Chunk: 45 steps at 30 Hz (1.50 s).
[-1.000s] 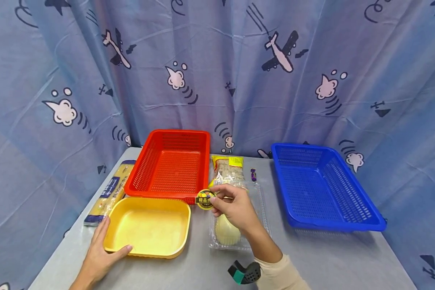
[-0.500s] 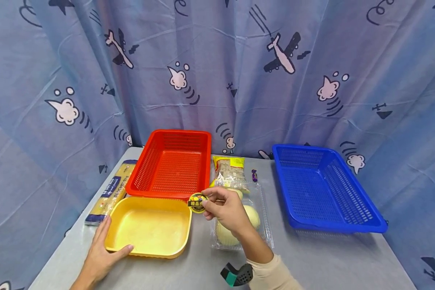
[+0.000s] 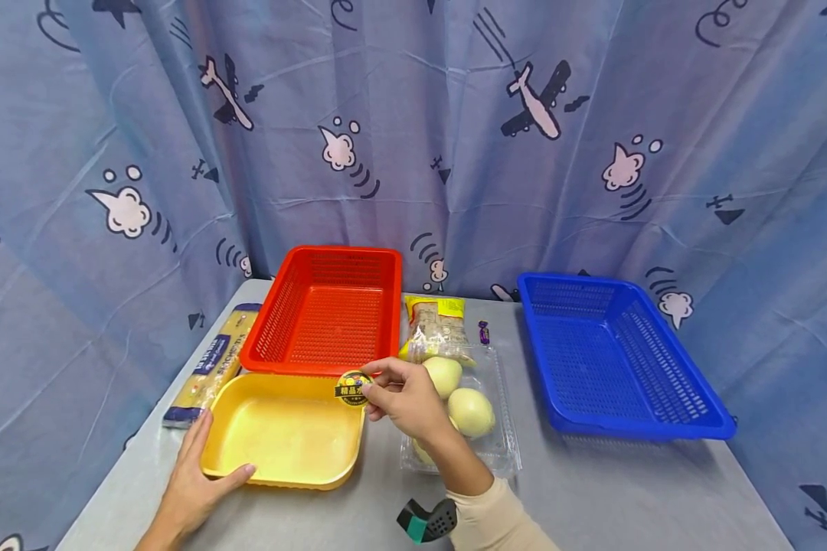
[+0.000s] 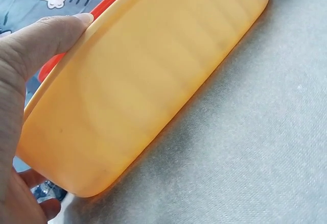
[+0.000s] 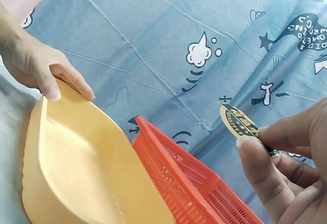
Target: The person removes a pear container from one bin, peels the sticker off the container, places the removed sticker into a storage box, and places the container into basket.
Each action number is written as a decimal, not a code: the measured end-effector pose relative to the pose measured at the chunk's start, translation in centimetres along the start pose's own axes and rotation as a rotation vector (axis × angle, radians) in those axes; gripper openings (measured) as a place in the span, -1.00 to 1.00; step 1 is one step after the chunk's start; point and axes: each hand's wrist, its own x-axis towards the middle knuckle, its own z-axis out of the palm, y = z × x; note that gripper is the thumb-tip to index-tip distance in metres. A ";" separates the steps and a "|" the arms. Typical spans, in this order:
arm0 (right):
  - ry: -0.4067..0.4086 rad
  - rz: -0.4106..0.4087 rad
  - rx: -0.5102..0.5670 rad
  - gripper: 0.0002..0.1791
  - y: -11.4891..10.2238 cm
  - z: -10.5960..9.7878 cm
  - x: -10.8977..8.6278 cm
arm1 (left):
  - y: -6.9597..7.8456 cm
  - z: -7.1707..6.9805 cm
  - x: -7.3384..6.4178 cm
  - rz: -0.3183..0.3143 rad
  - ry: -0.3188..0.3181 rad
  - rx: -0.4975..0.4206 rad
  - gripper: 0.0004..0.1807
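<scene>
My right hand (image 3: 403, 394) pinches a round black-and-yellow sticker (image 3: 352, 388) between thumb and fingertips, over the right rim of a yellow plastic tub (image 3: 279, 428). In the right wrist view the sticker (image 5: 236, 121) is tilted nearly edge-on, with printed characters on it. My left hand (image 3: 191, 478) grips the tub's front left corner, thumb across the rim and fingers along the outer side. The left wrist view has the tub's outer wall (image 4: 138, 76) beside the thumb. Under my right forearm, a clear plastic box (image 3: 499, 413) holds several pale yellow round fruits (image 3: 472, 412), partly hidden.
A red basket (image 3: 338, 314) stands behind the tub, and a blue basket (image 3: 609, 360) stands at the right. A spaghetti packet (image 3: 210, 367) lies at the left edge. Behind the clear box are a yellow-topped bag (image 3: 437, 317) and a small purple-wrapped candy (image 3: 484, 332).
My right hand has moved left with the sticker, from over the clear box to the tub's right rim, uncovering more fruit. My left hand stays on the tub.
</scene>
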 end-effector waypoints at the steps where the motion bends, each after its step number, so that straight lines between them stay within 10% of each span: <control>1: -0.001 -0.001 0.005 -0.73 0.1 0.2 0.1 | 0.0 0.0 0.0 0.003 0.001 0.001 0.31; 45: -0.007 0.115 0.000 -0.78 5.7 6.8 2.6 | -0.3 0.4 -0.3 0.051 0.030 -0.039 0.27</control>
